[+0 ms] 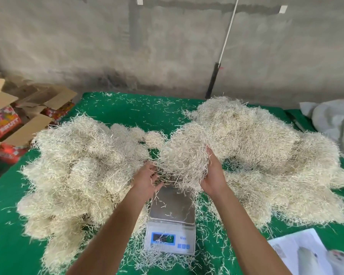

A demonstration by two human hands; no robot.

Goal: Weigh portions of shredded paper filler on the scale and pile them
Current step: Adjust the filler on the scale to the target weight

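A white digital scale (pixel 172 219) with a steel pan stands on the green cloth (pixel 6 219) in front of me, a few loose strands lying on it. Above its far edge I hold a clump of cream shredded paper (pixel 184 155) between both hands. My left hand (pixel 146 179) grips the clump's lower left side with curled fingers. My right hand (pixel 213 173) cups its right side. A large heap of shredded paper (pixel 81 171) lies to the left of the scale and another heap (pixel 266 155) to the right.
Open cardboard boxes (pixel 18 120) with red packs sit at the far left edge. A grey cloth bundle (pixel 334 124) lies at the right. Printed paper sheets (pixel 304 253) lie at the near right. A concrete wall stands behind the table. Loose strands scatter over the cloth.
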